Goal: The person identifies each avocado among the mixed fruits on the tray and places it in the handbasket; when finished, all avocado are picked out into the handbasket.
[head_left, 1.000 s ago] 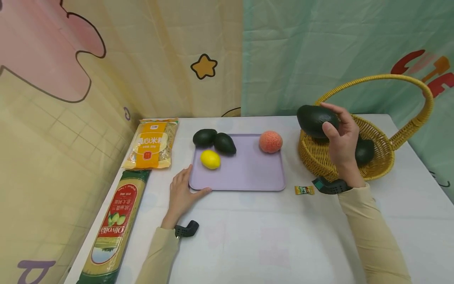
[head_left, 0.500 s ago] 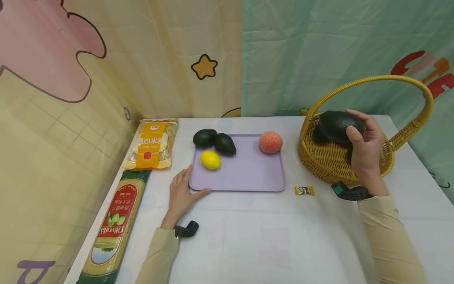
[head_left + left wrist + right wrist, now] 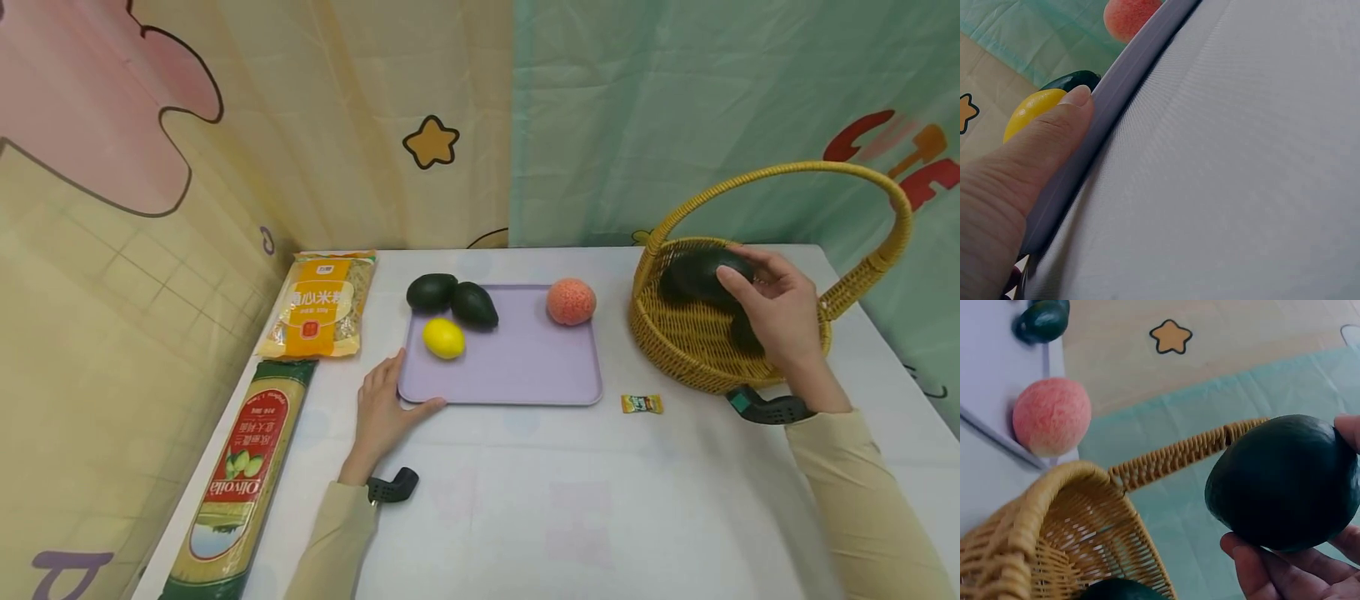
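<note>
My right hand (image 3: 780, 304) holds a dark green avocado (image 3: 708, 275) between thumb and fingers, inside the rim of a yellow wicker basket (image 3: 675, 354). In the right wrist view the fingers curl around this avocado (image 3: 1285, 484). Another avocado (image 3: 744, 335) lies lower in the basket, partly behind the hand. My left hand (image 3: 386, 417) rests at the front left corner of a lilac tray (image 3: 525, 375), its thumb lying straight on the rim. On the tray are a lemon (image 3: 444, 338), a pink peach (image 3: 572, 302) and an avocado (image 3: 475, 305); one more avocado (image 3: 432, 292) overlaps its back left corner.
A bag of rice noodles (image 3: 318, 304) and a long spaghetti pack (image 3: 243, 467) lie along the table's left edge. Between tray and basket, nearer the front, is a small wrapped candy (image 3: 642, 404). The basket's tall handle (image 3: 810, 169) arches over it.
My right hand has carried the avocado rightward from above the basket's left rim, then down into the basket. The left hand and the tray have stayed put.
</note>
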`<state>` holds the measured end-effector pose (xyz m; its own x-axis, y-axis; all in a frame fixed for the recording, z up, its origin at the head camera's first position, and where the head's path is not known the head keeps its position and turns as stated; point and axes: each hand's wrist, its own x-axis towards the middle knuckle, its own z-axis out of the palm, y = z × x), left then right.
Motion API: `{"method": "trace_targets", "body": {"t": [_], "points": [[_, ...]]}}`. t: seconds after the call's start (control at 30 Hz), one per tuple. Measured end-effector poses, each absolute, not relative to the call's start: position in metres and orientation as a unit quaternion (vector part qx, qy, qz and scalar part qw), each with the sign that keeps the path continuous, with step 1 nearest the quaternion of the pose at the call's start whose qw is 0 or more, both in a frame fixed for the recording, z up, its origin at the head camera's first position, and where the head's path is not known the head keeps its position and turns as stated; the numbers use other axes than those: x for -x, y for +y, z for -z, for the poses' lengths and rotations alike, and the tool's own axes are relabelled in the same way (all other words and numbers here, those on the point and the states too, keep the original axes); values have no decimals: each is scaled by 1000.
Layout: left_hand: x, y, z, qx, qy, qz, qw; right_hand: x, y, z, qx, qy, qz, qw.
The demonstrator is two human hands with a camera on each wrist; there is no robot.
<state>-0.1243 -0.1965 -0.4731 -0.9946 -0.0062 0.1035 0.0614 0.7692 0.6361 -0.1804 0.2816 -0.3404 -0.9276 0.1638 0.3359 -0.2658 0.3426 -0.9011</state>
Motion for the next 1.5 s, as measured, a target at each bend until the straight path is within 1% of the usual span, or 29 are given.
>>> {"method": "trace_targets", "body": {"t": [0.07,0.23,0.43,0.67,0.93,1.2,1.4,1.5], "points": [[124,-196,473,14,-939,340,48,182,285,342,-15,-831,-529,169],[124,-196,472,13,-939,341,49,189,294,346,0,-878,-467,103],[124,-196,473,14,-940,337,50,197,302,349,5,-911,-409,51],[125,-196,474,17,-939,339,56,208,309,354,-14,-943,-332,-8],[125,-196,473,17,-940,336,51,222,314,363,-36,-951,-292,-91],[124,-196,471,20,-941,335,54,232,319,362,-38,-954,-269,-128],[123,-197,471,18,-940,336,53,234,325,357,-20,-951,-280,-127],[123,-196,472,20,-940,336,53,234,329,357,-13,-947,-288,-139]]}}
